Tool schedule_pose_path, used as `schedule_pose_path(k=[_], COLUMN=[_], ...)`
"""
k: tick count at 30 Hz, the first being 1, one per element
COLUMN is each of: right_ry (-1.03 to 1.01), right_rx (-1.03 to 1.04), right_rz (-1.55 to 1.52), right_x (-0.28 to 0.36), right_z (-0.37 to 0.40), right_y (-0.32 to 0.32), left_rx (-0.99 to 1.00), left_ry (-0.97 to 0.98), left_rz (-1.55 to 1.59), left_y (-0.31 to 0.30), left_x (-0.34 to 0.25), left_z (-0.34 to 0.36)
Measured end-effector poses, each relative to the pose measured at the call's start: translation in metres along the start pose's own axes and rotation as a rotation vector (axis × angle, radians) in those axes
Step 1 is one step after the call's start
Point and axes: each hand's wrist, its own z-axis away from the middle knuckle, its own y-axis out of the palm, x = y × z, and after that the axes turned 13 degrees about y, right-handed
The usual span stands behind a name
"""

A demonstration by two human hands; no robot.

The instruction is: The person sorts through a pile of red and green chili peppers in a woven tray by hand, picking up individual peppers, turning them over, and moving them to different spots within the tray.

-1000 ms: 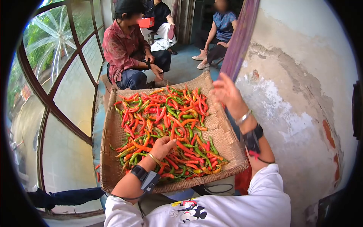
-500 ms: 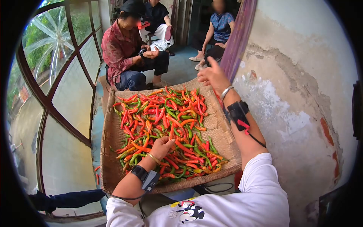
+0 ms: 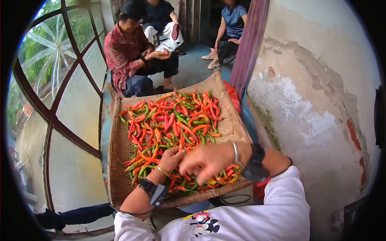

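Red, orange and green chili peppers lie heaped in a wide woven bamboo basket in front of me. My left hand is low over the heap, its thumb and fingers pinched together on a red chili pepper that points up from the fingertips. Right beside it, my right hand hangs over the near part of the heap with bent fingers. It is smeared by motion, so its grip and anything in it cannot be made out. It hides part of the peppers.
A person in a red patterned shirt sits past the basket's far left corner. Two more people sit farther back. A barred window stands on the left, a purple curtain and worn wall on the right.
My right hand has swung back from beyond the basket's far right corner to beside my left hand. The left hand stays pinched at nearly the same spot.
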Motion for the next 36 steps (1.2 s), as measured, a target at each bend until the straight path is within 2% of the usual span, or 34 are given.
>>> schedule_pose_path(k=[1,2,4,5,7,8,10,12,14,16,19,20,22,24,25,28,31,33,35,36], right_ry=[-0.045,-0.078,-0.105,-0.111,-0.452,-0.454,-0.648,-0.63,-0.368,-0.151,-0.056,-0.056,-0.206,-0.28,-0.28,-0.26,-0.243,-0.151,-0.069,-0.011], right_rx=[0.101,0.169,0.242,0.243,0.044,0.036,0.062,0.133,0.05,-0.01,0.04,0.107,0.06,0.18,0.17,0.026,0.065,0.115,-0.003,-0.167], right_rz=[0.049,0.105,0.015,0.01,-0.051,-0.055,-0.163,-0.135,0.003,0.286,0.136,0.121,-0.034,-0.153,-0.157,-0.135,-0.101,-0.155,-0.216,-0.168], right_x=[-0.001,-0.001,0.005,0.012,0.043,0.058,0.082,0.065,0.034,0.006,-0.014,-0.012,0.006,0.023,0.025,0.024,0.015,0.011,-0.002,-0.012], right_z=[0.008,0.016,0.03,0.032,0.034,0.034,0.026,0.006,-0.012,-0.015,0.012,0.026,0.049,0.055,0.052,0.029,0.021,0.019,0.015,0.01], right_y=[0.02,0.037,0.06,0.066,0.077,0.078,0.077,0.083,0.091,0.09,0.09,0.087,0.082,0.072,0.072,0.075,0.08,0.078,0.067,0.063], left_rx=[-0.049,-0.059,-0.006,-0.001,0.001,0.01,0.001,-0.023,-0.033,-0.039,-0.071,-0.086,-0.034,-0.014,-0.006,-0.017,-0.044,-0.042,-0.082,-0.078], left_ry=[-0.096,-0.094,-0.025,-0.03,-0.04,-0.032,-0.036,-0.074,-0.076,-0.082,-0.094,-0.089,-0.07,-0.099,-0.107,-0.093,-0.081,-0.087,-0.105,-0.101], left_rz=[-0.167,-0.163,-0.122,-0.125,-0.117,-0.105,-0.119,-0.168,-0.168,-0.165,-0.13,-0.115,-0.146,-0.167,-0.178,-0.202,-0.193,-0.176,-0.151,-0.15], left_y=[0.01,0.01,0.011,0.012,0.013,0.014,0.015,0.012,0.01,0.008,0.007,0.007,0.008,0.009,0.008,0.011,0.008,0.007,0.01,0.01], left_x=[-0.022,-0.025,-0.026,-0.032,-0.035,-0.035,-0.029,-0.023,-0.02,-0.019,-0.017,-0.017,-0.015,-0.013,-0.009,-0.015,-0.022,-0.023,-0.025,-0.024], left_z=[0.006,0.005,0.008,0.008,0.01,0.009,0.008,0.007,0.007,0.006,0.006,0.005,0.005,0.008,0.006,0.005,0.007,0.009,0.007,0.006])
